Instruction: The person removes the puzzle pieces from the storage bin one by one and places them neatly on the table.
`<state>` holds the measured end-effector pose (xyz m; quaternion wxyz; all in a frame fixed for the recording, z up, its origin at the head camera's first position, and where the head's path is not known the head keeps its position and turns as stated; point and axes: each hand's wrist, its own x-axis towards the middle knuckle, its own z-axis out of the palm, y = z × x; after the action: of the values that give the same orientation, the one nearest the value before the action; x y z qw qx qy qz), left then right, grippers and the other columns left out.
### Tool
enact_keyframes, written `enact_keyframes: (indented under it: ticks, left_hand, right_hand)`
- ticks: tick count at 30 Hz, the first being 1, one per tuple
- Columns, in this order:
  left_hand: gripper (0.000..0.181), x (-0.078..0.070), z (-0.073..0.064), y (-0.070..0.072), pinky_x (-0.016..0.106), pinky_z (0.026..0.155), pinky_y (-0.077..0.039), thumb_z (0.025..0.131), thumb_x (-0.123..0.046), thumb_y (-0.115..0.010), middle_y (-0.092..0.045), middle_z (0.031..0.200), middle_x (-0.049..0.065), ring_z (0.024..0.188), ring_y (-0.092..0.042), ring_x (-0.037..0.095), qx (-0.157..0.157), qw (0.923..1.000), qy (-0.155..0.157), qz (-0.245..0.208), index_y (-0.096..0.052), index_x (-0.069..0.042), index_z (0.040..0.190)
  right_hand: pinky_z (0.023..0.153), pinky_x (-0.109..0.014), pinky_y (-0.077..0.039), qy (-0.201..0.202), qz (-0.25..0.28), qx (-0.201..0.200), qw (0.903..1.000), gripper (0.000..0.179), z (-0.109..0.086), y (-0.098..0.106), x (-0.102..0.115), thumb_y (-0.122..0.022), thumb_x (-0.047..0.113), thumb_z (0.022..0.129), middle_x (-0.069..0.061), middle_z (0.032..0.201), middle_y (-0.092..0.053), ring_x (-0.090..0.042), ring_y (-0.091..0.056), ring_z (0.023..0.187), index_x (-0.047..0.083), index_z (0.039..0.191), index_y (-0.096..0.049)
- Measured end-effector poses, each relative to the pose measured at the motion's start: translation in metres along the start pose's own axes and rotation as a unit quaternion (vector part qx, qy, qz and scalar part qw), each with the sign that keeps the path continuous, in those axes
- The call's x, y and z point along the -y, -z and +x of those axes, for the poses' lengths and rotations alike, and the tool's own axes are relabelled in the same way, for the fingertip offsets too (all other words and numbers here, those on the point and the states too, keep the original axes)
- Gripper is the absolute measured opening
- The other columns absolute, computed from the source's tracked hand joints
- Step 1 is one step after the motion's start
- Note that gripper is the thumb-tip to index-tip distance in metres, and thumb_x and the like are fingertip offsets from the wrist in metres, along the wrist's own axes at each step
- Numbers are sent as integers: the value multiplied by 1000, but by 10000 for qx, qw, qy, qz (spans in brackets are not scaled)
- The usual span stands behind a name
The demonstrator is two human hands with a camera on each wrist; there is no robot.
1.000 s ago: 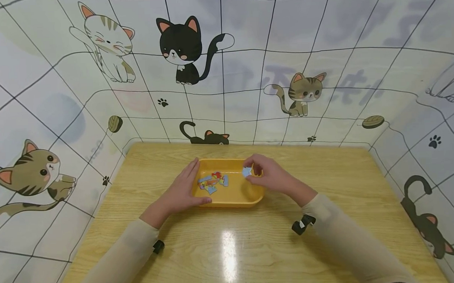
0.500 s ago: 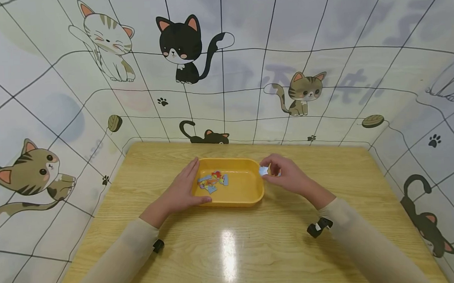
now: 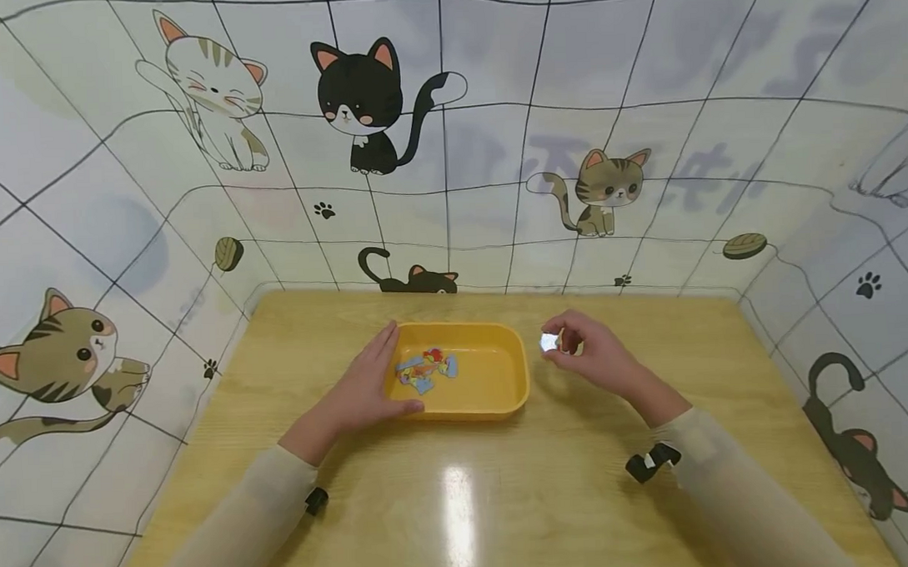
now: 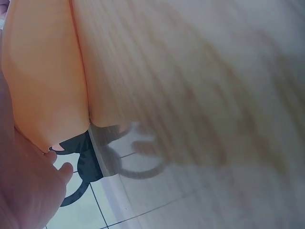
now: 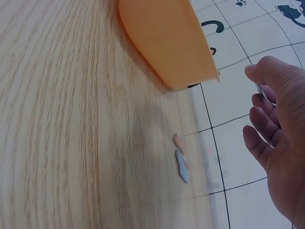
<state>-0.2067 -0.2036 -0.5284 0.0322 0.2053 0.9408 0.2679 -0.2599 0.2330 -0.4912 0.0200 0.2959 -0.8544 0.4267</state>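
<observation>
A yellow plastic tray [image 3: 495,386] lies on the wooden table, several blue, red and yellow puzzle pieces [image 3: 427,369] bunched in its left half. My left hand [image 3: 356,391] holds the tray's left end, with the thumb along the front rim and the fingers reaching to the back left corner. Just off the tray's right end, my right hand [image 3: 599,358] pinches a puzzle piece [image 3: 549,342] between thumb and fingers, its pale face catching the light. In the right wrist view this piece shows edge-on, and two more pieces [image 5: 181,165] lie on the table below the hand.
The wooden table [image 3: 401,494] ends at the back and sides against a wall covering [image 3: 487,149] printed with cats and grid lines. A black wrist camera [image 3: 651,462] is strapped on the right sleeve, another black one [image 3: 316,500] on the left.
My right hand has moved right with the puzzle piece, from over the tray's right end to beyond its rim. The left hand and the tray have stayed in place.
</observation>
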Motion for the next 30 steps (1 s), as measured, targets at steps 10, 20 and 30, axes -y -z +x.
enact_keyframes:
  ticks: [10,20,30]
  left_hand:
    - [139,1,-1,2,58,134,-18,85,-69,-87,-1,187,10,171,-5,32,-41,10000,-54,60,-6,-4,178]
    - [142,-1,-3,1,58,134,-19,83,-75,-85,-2,187,9,171,-6,32,-29,10000,-14,18,-6,-5,178]
    - [139,-2,-5,-1,59,134,-19,85,-68,-88,-2,187,8,171,-7,32,-24,10000,78,-35,-6,-6,178]
  right_hand:
    - [65,-32,-50,-111,-210,-204,9995,34,-6,13,-13,-87,0,94,-3,89,-63,-19,-59,77,8,125,-74]
    - [67,-28,-49,-432,-383,-273,9980,32,-21,20,-38,-84,1,96,-6,97,-66,-20,-58,81,4,126,-73]
    - [69,-30,-51,-998,-613,-140,9930,33,-30,23,-61,-83,4,99,-11,108,-70,-23,-60,89,2,129,-72]
